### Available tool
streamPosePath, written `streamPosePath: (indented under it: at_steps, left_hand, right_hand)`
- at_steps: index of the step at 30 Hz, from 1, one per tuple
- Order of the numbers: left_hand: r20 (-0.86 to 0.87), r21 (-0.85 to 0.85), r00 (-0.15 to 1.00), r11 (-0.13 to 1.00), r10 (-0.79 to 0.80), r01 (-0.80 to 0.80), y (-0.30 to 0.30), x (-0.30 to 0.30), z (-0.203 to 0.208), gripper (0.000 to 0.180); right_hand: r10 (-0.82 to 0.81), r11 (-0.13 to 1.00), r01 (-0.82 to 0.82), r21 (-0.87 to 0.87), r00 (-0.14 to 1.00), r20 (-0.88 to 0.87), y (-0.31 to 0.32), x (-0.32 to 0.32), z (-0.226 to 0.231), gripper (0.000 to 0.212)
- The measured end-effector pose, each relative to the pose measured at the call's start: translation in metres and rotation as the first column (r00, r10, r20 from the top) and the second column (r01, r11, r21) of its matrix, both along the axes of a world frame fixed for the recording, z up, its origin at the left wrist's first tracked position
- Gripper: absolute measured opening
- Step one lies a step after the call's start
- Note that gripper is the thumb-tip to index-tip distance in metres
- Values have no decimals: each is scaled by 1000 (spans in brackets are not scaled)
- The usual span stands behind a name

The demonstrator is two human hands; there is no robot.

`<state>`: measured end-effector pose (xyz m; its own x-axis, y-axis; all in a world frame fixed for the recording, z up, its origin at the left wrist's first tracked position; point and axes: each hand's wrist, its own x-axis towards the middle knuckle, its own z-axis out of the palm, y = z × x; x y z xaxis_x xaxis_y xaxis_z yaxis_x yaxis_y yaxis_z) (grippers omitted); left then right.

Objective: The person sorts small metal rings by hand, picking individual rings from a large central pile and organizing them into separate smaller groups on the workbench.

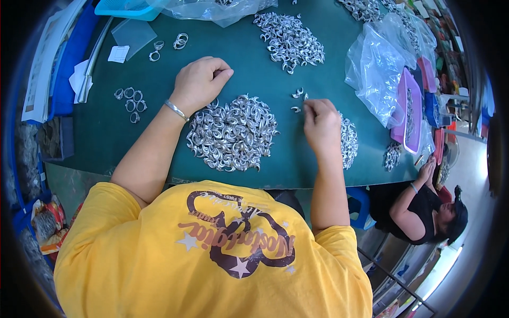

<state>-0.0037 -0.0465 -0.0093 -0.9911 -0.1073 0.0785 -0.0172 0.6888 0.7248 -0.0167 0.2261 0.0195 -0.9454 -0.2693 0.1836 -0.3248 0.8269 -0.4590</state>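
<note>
My left hand (200,82) is curled closed over the green table, just beyond a large heap of small crescent-shaped silver metal pieces (232,133). Whatever may be in its fingers is hidden. To the right, the fingertips of my right hand (322,124) are pressed together close to a few loose metal pieces (298,93). I cannot make out anything between them. Beside and partly behind that hand lies another silver heap (348,142). A further heap of curved pieces (289,41) is spread out farther away.
Linked silver rings (131,103) lie at the left, near a paper slip (118,53). Clear plastic bags (374,66) and a purple tray (407,111) occupy the right side. A blue basket (127,7) stands at the far left. Another person (424,206) sits at the right end.
</note>
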Motion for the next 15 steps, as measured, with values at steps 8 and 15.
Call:
streamPosePath:
  at_steps: [8,15]
  left_hand:
    - [7,1,1000,1000,-26,26,3,-3,1,19]
    - [31,-1,1000,1000,-1,1,1,-2,-1,18]
  right_hand:
    - [222,975,-222,21,958,-179,-5,11,-9,5]
    - [-106,988,125,90,976,-191,48,16,30,3]
